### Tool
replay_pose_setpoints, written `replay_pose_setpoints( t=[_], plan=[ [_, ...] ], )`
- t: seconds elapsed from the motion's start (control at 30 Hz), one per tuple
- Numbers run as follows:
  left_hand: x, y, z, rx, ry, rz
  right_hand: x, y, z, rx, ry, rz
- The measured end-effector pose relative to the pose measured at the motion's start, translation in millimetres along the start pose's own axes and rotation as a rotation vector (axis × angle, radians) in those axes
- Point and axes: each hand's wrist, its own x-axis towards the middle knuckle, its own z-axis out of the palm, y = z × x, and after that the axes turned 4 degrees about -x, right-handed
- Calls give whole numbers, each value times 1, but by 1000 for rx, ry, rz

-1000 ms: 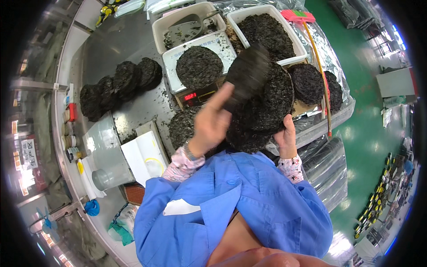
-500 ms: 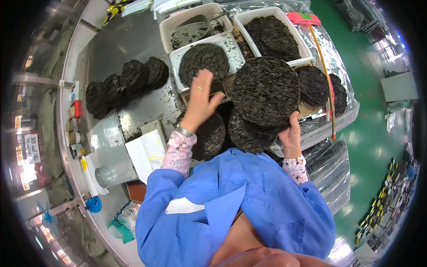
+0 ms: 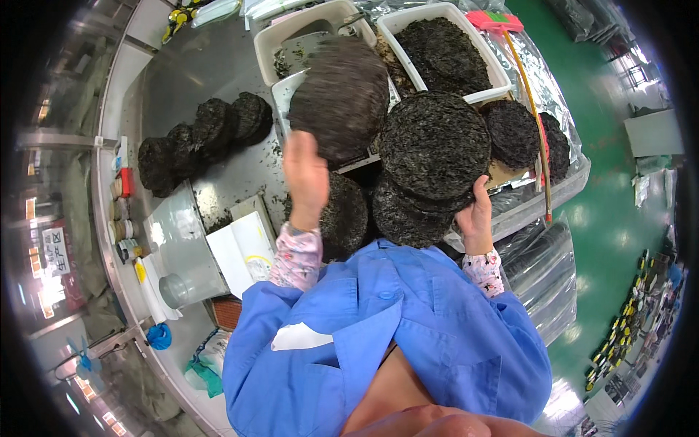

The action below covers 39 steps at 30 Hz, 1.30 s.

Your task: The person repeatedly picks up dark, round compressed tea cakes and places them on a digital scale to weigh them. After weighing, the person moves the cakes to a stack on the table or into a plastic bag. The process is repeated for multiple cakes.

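My left hand [image 3: 306,178] is at the near left edge of a round, dark dried seaweed cake [image 3: 338,102], which is raised and tilted over a white tray [image 3: 282,91]. Both are blurred by motion; the thumb is hidden, apparently under the cake. With the thumb at its edge, my right hand [image 3: 477,215] grips another seaweed cake [image 3: 437,146] in front of me; its other fingers are partly hidden. Below that lies another cake [image 3: 411,215]. Left of it, close to my body, is one more cake [image 3: 342,218].
A white bin [image 3: 266,40] with a scoop and a white bin of seaweed [image 3: 501,84] stand at the back. Several cakes [image 3: 215,131] lean in a row on the metal table [image 3: 178,76]. A yellow-handled pink brush [image 3: 495,20] lies right. White paper [image 3: 237,251] is at left.
The cake by my left hand has risen off the white tray and tilted. My left hand has moved slightly left and down. The right hand and its cake stay nearly in place.
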Motion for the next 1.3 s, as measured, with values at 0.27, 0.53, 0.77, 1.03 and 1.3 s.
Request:
replay_pose_setpoints(
  t=[0.27, 0.53, 0.77, 1.03, 1.3],
  plan=[
    [19, -4, -38, 677, 82, 262, 4, -3, -2, 103, -120, 48],
    [-39, -32, 64, 1018, -735, 350, -3, 6, 18, -190, -149, -32],
    [-18, 3, 25, 228, -142, -38, -3, -3, -4, 93, -55, 7],
    [20, -10, -47, 447, 104, 121, 3, -5, -1, 151, 14, 16],
    [-33, -34, 62, 1029, -791, 296, 0, 4, 24, -121, -182, 10]
  ],
)
